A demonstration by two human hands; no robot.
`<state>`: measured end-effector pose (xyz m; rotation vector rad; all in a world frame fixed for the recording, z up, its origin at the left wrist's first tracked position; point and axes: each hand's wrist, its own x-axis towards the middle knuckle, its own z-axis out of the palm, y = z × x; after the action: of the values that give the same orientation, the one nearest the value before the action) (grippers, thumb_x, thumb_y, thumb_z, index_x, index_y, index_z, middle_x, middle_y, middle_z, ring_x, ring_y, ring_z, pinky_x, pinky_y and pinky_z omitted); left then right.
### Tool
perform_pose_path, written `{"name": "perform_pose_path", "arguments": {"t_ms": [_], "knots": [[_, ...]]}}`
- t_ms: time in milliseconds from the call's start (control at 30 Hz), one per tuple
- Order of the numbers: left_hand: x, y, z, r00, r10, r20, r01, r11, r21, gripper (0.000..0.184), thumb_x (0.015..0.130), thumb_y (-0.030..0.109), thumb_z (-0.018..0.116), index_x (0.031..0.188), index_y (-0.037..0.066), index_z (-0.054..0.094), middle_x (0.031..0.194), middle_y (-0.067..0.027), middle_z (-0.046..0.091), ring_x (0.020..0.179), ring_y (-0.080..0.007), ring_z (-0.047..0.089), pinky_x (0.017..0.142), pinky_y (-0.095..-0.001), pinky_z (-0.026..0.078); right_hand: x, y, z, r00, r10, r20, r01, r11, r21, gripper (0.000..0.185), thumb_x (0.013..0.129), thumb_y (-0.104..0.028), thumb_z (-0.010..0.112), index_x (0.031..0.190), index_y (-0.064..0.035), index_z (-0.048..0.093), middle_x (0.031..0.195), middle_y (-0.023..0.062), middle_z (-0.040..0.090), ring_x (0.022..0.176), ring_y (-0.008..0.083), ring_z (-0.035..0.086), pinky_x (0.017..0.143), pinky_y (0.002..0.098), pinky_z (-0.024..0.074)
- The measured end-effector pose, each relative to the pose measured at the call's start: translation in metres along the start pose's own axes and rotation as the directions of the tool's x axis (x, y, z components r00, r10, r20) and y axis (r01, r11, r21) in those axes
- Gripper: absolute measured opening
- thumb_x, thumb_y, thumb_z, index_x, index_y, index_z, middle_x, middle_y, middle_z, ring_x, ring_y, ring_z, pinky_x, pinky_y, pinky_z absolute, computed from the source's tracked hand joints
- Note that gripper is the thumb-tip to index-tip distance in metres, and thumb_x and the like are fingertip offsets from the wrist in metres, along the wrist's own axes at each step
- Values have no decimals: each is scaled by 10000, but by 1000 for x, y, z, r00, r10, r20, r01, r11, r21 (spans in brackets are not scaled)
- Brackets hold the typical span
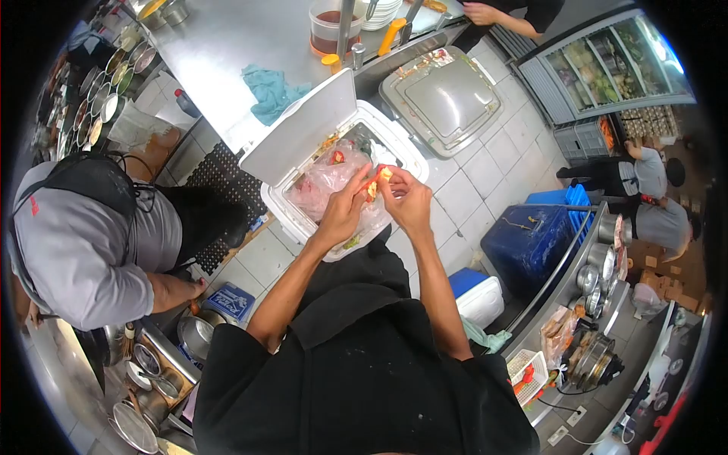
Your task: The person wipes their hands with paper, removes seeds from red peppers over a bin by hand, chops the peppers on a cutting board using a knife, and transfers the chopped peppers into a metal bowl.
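Both of my hands meet above an open white bin (pixel 269 199) lined with a clear plastic bag (pixel 322 182). Between them is a small red and pale yellow piece of food (pixel 371 189), possibly pepper. My left hand (pixel 347 205) pinches it from the left side, and my right hand (pixel 407 199) holds part of it from the right. A red scrap (pixel 337 157) lies on the bag below. The bin's white lid (pixel 303 125) stands raised on the far side.
A steel counter (pixel 220 61) with a teal cloth (pixel 273 92) is ahead. A grey-lidded bin (pixel 444 98) stands ahead right. A co-worker (pixel 91 243) is close on the left. Blue bins (pixel 527 243) and a steel shelf with pots are at the right.
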<state>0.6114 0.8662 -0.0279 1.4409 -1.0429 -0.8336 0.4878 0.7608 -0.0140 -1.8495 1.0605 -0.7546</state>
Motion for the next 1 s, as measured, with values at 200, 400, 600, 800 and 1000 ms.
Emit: {"name": "perform_pose_path", "arguments": {"t_ms": [200, 400, 600, 800, 1000], "knots": [[4, 9, -8, 998, -27, 52, 30, 998, -60, 493, 1002, 61, 443, 1487, 77, 361, 1230, -201, 651, 1040, -234, 652, 921, -325, 472, 7, -12, -6, 999, 24, 42, -26, 999, 43, 234, 849, -122, 742, 1026, 28, 717, 776, 92, 729, 669, 97, 685, 612, 238, 556], [-1, 4, -4, 992, -84, 90, 91, 993, -81, 487, 1007, 55, 438, 1487, 90, 361, 1245, -189, 646, 1026, -219, 645, 932, -318, 466, 5, 13, 2, 1000, 2, -2, -2, 999, -36, 221, 830, -110, 727, 990, 41, 703, 770, 120, 721, 637, 137, 694, 579, 263, 553], [0, -9, 5, 983, -175, -63, 134, 900, -415, 484, 1012, 44, 433, 1489, 49, 353, 1264, -145, 639, 1073, -156, 606, 954, -284, 450, 10, 26, -5, 978, 209, -10, -196, 932, 305, 204, 842, -70, 714, 1010, 44, 693, 806, 80, 718, 698, 99, 690, 601, 214, 526], [5, -6, 3, 988, -145, -45, 122, 933, -338, 468, 1019, 68, 440, 1481, 40, 373, 1284, -139, 631, 1079, -118, 579, 953, -262, 442, 11, 11, -6, 990, 143, -14, -134, 955, 265, 183, 844, -73, 715, 998, 24, 693, 851, 79, 728, 685, 93, 679, 582, 217, 519], [-1, 11, 4, 999, -49, 10, 50, 986, -160, 431, 1013, 85, 444, 1442, 53, 439, 1281, -144, 636, 1086, -137, 592, 961, -270, 442, 23, -3, -4, 991, 83, -105, -67, 987, 145, 209, 798, -95, 750, 970, 11, 699, 848, 92, 731, 650, 104, 668, 576, 236, 524]]}}
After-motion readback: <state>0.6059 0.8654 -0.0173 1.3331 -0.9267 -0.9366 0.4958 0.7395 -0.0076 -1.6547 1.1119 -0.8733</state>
